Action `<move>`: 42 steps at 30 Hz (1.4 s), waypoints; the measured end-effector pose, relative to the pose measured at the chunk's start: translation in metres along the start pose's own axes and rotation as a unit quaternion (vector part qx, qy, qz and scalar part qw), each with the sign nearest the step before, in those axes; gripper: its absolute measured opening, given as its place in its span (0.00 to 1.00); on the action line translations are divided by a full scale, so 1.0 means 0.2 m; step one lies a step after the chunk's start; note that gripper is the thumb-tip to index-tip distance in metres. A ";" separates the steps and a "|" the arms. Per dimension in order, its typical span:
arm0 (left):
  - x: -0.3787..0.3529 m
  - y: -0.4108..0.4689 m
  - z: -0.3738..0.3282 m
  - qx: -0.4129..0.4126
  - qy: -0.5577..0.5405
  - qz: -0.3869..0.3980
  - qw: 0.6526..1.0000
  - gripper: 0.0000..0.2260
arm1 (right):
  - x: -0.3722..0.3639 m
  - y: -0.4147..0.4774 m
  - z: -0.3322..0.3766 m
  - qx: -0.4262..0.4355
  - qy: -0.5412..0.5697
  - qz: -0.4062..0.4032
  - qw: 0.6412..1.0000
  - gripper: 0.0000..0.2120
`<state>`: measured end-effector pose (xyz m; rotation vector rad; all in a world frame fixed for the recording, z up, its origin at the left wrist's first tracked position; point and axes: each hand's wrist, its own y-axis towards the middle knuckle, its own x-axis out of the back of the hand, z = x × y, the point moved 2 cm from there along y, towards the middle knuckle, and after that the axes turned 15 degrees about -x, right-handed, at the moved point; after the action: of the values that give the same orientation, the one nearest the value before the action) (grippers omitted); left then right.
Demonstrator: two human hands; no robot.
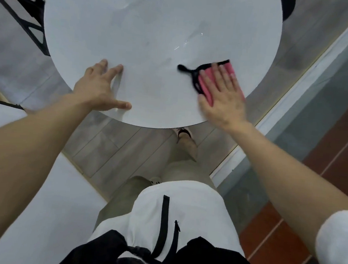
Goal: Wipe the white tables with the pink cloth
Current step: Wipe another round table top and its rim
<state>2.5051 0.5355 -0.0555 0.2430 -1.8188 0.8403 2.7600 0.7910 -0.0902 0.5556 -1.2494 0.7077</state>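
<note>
The round white table (146,46) fills my view; my right hand (223,96) presses the pink cloth (207,80) flat at its near right edge, fingers straight. My left hand (98,86) braces, fingers spread, near left; wiping is underway, I judge; next, sweep the cloth far and left.

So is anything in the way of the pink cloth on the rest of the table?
Nothing stands on the white table ahead of the pink cloth, which the right hand presses flat near the right edge. Only the left hand rests on the top, at the near left edge; wiping that way would meet it.
</note>
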 end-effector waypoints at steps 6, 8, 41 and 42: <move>0.00 -0.03 -0.01 -0.019 0.003 -0.038 0.999 0.57 | -0.01 0.03 0.08 -0.177 -0.053 0.013 0.983 0.36; -0.01 -0.07 -0.02 -0.033 -0.043 -0.054 0.997 0.52 | -0.12 -0.09 0.45 -0.063 -0.042 0.033 0.997 0.35; -0.36 -0.29 0.43 0.124 -0.549 -0.155 0.812 0.35 | -0.20 0.22 0.86 0.493 -0.112 0.155 0.849 0.30; -0.37 -0.28 0.43 0.127 -0.553 -0.160 0.808 0.34 | -0.23 0.34 1.03 0.494 -0.105 0.146 0.851 0.30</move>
<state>2.5021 0.4228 -0.1123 1.4201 -2.5836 0.7300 2.5682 0.6804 -0.0859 1.3256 -1.1091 1.6059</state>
